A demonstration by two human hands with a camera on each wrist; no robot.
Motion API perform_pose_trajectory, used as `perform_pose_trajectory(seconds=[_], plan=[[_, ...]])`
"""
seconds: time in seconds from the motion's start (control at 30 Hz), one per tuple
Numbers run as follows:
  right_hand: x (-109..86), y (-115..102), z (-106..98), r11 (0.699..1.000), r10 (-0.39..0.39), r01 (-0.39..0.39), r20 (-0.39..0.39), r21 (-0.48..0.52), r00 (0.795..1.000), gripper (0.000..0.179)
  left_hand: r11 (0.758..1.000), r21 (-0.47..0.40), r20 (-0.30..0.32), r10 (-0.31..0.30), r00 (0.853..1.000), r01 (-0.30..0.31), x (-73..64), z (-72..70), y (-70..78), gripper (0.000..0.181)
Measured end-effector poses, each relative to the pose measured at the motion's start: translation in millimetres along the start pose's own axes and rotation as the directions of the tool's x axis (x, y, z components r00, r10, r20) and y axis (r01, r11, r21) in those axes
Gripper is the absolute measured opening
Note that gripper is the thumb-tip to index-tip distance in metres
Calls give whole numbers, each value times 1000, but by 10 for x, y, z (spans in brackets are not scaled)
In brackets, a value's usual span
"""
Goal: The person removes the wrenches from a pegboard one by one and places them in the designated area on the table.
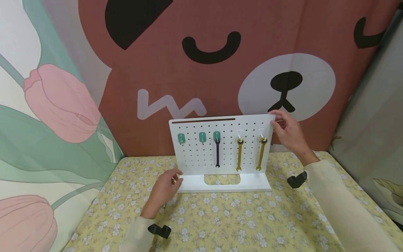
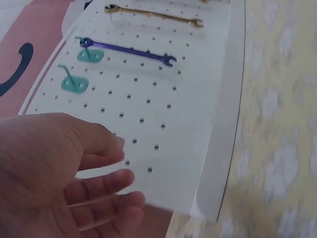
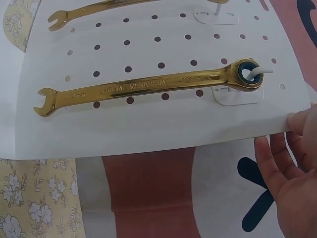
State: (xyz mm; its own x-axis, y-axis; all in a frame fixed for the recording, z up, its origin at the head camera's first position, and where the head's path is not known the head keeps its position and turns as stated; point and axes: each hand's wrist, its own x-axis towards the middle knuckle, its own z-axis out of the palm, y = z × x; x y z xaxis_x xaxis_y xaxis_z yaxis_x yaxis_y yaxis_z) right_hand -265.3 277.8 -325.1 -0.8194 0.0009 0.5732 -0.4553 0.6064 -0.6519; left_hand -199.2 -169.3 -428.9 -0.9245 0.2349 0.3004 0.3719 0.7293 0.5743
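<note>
A white pegboard (image 1: 195,154) stands upright on its flat white base (image 1: 252,182). My right hand (image 1: 288,133) pinches its upper right corner, thumb in front and fingers behind, as the right wrist view shows. By the lower left edge is my left hand (image 1: 165,187), fingers loosely bent and thumb apart from them; whether it touches the board is hard to tell. From a green hook (image 1: 216,135) hangs a purple combination wrench (image 1: 217,154). Two gold wrenches hang on clear hooks at the right, one marked 10mm (image 3: 148,86). Two more green hooks (image 1: 202,137) are bare.
The table wears a yellow floral cloth (image 1: 220,217). Right behind the board rises a curtain (image 1: 151,70) with a brown bear print, and a tulip-printed curtain (image 1: 59,105) hangs at the left. A grey curtain (image 1: 371,105) borders the right side.
</note>
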Motion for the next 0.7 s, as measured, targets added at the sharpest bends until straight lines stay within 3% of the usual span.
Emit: perform_pose_trajectory(seconds=[0.23,0.4,0.7], plan=[[-2,2,14,1000,4,-4,3,-4,1000,36,995,-53,-45,86,995,-89,93,116,170,14],[4,27,30,1000,1,-1,-9,-3,1000,35,983,-107,-34,146,989,-149,192,167,272,14],[8,25,28,1000,-13,13,-18,21,1000,36,982,-93,2,167,986,-166,321,230,466,15]])
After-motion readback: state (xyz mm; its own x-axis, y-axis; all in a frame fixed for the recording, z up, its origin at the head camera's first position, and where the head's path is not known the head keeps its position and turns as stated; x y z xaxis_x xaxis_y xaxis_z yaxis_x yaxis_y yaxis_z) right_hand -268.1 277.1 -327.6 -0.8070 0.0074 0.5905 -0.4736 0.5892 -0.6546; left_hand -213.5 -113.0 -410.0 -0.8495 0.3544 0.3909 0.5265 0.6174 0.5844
